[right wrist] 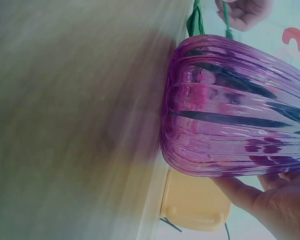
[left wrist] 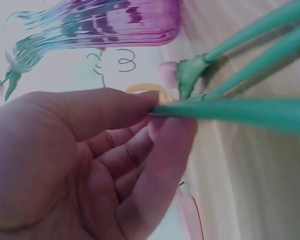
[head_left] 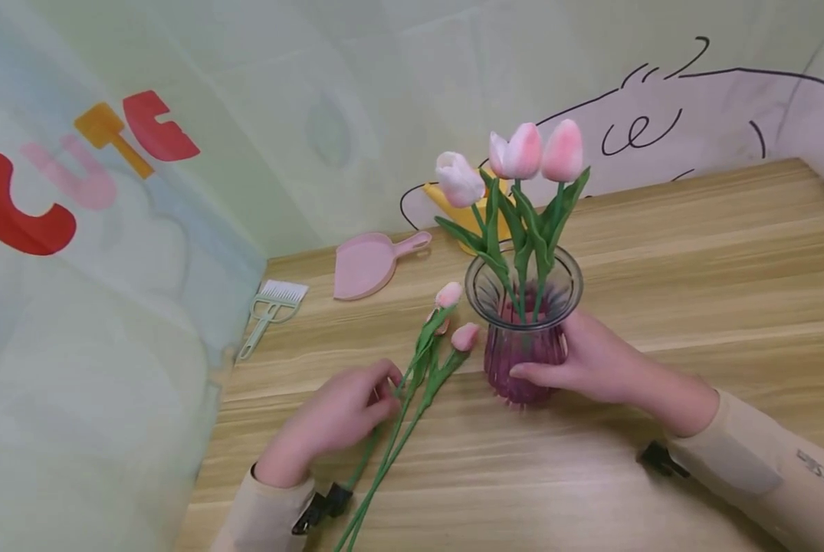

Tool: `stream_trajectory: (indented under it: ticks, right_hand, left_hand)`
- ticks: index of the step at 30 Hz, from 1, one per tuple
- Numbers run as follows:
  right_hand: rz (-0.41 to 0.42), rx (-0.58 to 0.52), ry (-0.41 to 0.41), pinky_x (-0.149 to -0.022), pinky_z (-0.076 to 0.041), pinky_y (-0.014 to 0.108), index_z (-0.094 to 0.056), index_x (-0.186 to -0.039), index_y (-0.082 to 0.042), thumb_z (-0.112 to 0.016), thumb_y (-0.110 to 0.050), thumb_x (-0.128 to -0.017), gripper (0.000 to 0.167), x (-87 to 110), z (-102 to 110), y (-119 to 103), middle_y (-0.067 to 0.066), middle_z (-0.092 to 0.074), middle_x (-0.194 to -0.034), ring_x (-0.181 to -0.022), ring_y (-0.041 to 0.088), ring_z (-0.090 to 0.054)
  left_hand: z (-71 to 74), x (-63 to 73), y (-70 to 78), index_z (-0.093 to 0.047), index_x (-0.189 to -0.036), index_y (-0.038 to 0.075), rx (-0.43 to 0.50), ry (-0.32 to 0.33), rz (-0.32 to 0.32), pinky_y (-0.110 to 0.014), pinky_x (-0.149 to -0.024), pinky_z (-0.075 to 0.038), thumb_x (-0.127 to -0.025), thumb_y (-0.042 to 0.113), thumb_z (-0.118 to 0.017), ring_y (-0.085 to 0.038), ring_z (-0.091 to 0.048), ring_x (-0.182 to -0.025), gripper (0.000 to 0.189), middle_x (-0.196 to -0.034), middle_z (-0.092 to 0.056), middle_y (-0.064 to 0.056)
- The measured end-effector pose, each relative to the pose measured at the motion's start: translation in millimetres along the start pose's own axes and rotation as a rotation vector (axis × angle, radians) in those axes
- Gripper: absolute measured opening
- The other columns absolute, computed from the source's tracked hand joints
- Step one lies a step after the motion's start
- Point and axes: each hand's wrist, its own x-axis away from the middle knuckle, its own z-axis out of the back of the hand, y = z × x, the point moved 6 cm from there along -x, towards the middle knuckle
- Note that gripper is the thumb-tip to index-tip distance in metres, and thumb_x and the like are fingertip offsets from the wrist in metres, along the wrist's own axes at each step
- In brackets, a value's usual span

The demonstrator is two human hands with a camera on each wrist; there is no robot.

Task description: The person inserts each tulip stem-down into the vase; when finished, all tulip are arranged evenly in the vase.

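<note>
While gripping the vase (head_left: 515, 346) round its side with the right hand (head_left: 601, 364) — probably to steady it under the tall tulips (head_left: 523, 153) standing inside — pinches a stem (left wrist: 240, 114) with the left hand (head_left: 339, 410), beside loose tulips (head_left: 464, 337) lying on the table (head_left: 694, 307) near the vase, presumably for easy reach.

A wood-grain table (head_left: 701, 268) stands beside pale walls (head_left: 398, 84) bearing colourful letters (head_left: 100, 126).
</note>
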Motion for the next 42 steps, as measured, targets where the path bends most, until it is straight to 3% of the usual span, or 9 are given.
stream_trajectory:
  ticks: [6,12,21,29,35,37,42]
  right_hand:
    - [0.0,-0.006,0.009,-0.109,-0.048,0.054,-0.045,-0.143,-0.018,-0.09,-0.023,-0.082,0.077,-0.8,1.8,-0.4,0.002,-0.063,-0.137,-0.13,0.024,-0.059]
    - [0.013,-0.012,0.002,-0.11,-0.048,0.054,-0.044,-0.144,-0.019,-0.09,-0.025,-0.082,0.077,-1.3,0.4,-1.4,0.001,-0.063,-0.137,-0.13,0.023,-0.059]
    - [0.019,-0.006,0.001,-0.11,-0.048,0.052,-0.046,-0.143,-0.018,-0.09,-0.025,-0.083,0.074,-0.9,-2.0,-1.5,0.0,-0.064,-0.135,-0.129,0.022,-0.06]
    - [0.024,0.0,0.012,-0.109,-0.048,0.051,-0.046,-0.143,-0.019,-0.09,-0.024,-0.082,0.075,-0.2,-0.8,-1.1,0.0,-0.063,-0.136,-0.128,0.021,-0.06]
    - [0.016,-0.005,0.012,-0.109,-0.048,0.052,-0.045,-0.144,-0.021,-0.09,-0.026,-0.083,0.076,0.3,0.0,-0.2,0.0,-0.062,-0.137,-0.129,0.022,-0.06]
    - [0.016,-0.005,0.009,-0.109,-0.049,0.053,-0.045,-0.144,-0.021,-0.089,-0.026,-0.083,0.075,0.1,-0.3,-0.1,0.001,-0.062,-0.138,-0.129,0.023,-0.06]
    - [0.008,-0.01,0.003,-0.108,-0.049,0.054,-0.044,-0.144,-0.02,-0.089,-0.025,-0.083,0.076,-0.6,-0.7,-0.9,0.002,-0.062,-0.138,-0.129,0.024,-0.06]
  left_hand:
    - [12.6,-0.7,5.7,-0.062,-0.117,0.007,0.111,0.025,-0.008,-0.026,-0.057,-0.051,-0.1,0.009,-0.063,-0.007,-0.059,-0.058,0.017,-0.082,-0.062,0.005]
    - [21.9,2.6,14.2,-0.061,-0.12,0.004,0.147,0.041,-0.017,-0.028,-0.058,-0.054,-0.102,0.008,-0.06,-0.008,-0.06,-0.059,0.018,-0.083,-0.063,0.004]
    - [38.3,7.0,23.6,-0.062,-0.117,0.01,0.205,0.163,-0.056,-0.028,-0.058,-0.056,-0.102,0.005,-0.057,-0.016,-0.065,-0.067,0.017,-0.082,-0.067,0.0]
    - [53.0,15.4,36.3,-0.061,-0.121,0.006,0.242,0.234,-0.113,-0.029,-0.058,-0.057,-0.104,0.001,-0.054,-0.01,-0.066,-0.066,0.02,-0.082,-0.066,0.003]
    - [60.2,21.3,46.6,-0.061,-0.124,0.003,0.384,0.26,-0.122,-0.035,-0.063,-0.063,-0.105,0.0,-0.054,-0.018,-0.07,-0.071,0.021,-0.086,-0.067,-0.008]
    - [63.9,23.6,51.8,-0.061,-0.126,0.003,0.414,0.291,-0.136,-0.034,-0.064,-0.063,-0.105,-0.001,-0.053,-0.02,-0.071,-0.072,0.023,-0.088,-0.068,-0.009]
    - [76.9,29.5,66.8,-0.06,-0.131,0.001,0.455,0.422,-0.241,-0.034,-0.063,-0.063,-0.103,-0.004,-0.054,-0.018,-0.072,-0.07,0.028,-0.087,-0.069,-0.014]
